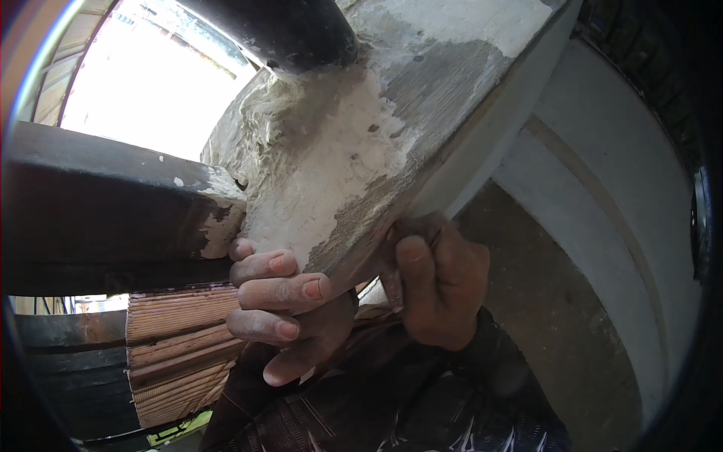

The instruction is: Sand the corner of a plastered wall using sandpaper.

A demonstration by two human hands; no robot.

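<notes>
A thick slab-like piece [324, 181], coated in rough white and grey plaster, slants down toward me. At its lower end my left hand [294, 305] is closed, its dusty fingers curled back with the nails showing. Whether it holds anything there is hidden. My right hand [444, 279] is bunched against the underside of the slab's right edge, thumb bent up. A narrow pale strip [392, 285] shows beside its fingers, too unclear to name.
Dark round pipe [279, 34] and a thick dark beam [113, 203] with chipped plaster meet the slab from the left. Ribbed orange-brown sheeting [181, 339] lies below the beam. A curved pale band [580, 181] rises at right beside brown-grey ground [542, 279].
</notes>
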